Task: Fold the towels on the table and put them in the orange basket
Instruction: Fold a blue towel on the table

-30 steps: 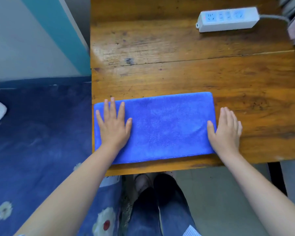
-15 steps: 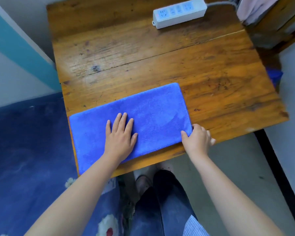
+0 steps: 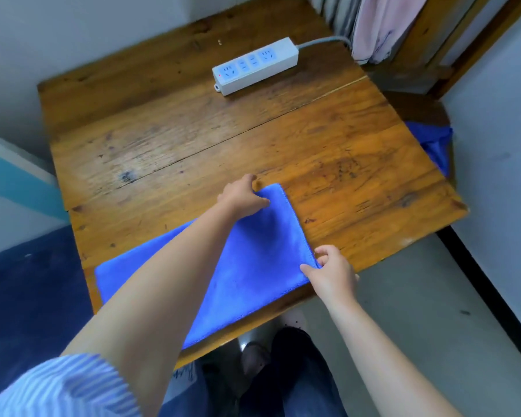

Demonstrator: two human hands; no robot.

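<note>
on the far part of the wooden desk [image 3: 175,139]: a white power strip [image 3: 254,66], cord running off right toward pink and grey cloth [image 3: 373,25] hanging behind. off the desk's right edge, lower down: a bit of another blue cloth [image 3: 433,142], mostly hidden by the desk. left of the desk: a dark blue surface [image 3: 27,296] and a teal-striped wall. below the near edge: dark trousers and a shoe on grey floor.

across the near part of the desk: a blue towel [image 3: 253,266], folded into a long strip, near end overhanging the edge. left forearm, striped sleeve pushed up, lying across the towel and hiding its middle.

left hand [image 3: 242,195] at the towel's far right corner, grip closed on it, thumb on top, fingers curled at the edge. right hand [image 3: 333,272] at the near right corner, grip pinched on the hem between thumb and fingers. no basket in view.
</note>
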